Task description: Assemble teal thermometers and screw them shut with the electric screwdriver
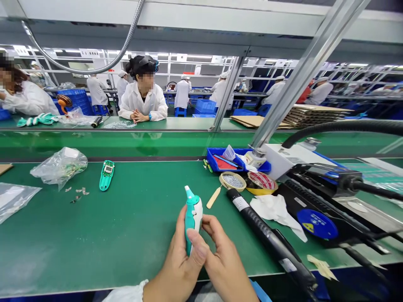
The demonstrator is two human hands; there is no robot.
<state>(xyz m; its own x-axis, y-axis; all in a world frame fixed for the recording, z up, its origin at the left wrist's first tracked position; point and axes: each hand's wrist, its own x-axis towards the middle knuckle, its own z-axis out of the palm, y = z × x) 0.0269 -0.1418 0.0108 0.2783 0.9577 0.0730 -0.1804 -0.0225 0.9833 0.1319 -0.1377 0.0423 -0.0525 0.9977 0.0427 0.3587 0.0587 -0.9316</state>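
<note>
A teal-and-white ear thermometer (192, 214) stands nearly upright in front of me, its pale tapered tip pointing up. My left hand (181, 256) is wrapped round its lower body, with the thumb across the front. Close against it on the right, my right hand (222, 256) has its fingers curled at the white side of the thermometer; part of that contact is hidden. Farther off on the green bench lies a teal housing half (107, 175) with a small square part showing in it. Several tiny metal pieces (81, 191) are scattered to the left of that housing.
A clear plastic bag (61, 165) of small parts lies at the left. On the right are an electric screwdriver (267, 235), a dish of screws (233, 181), a tape roll (261, 182), a blue tray (215, 161) and a black machine (315, 209). A co-worker (143, 96) sits opposite.
</note>
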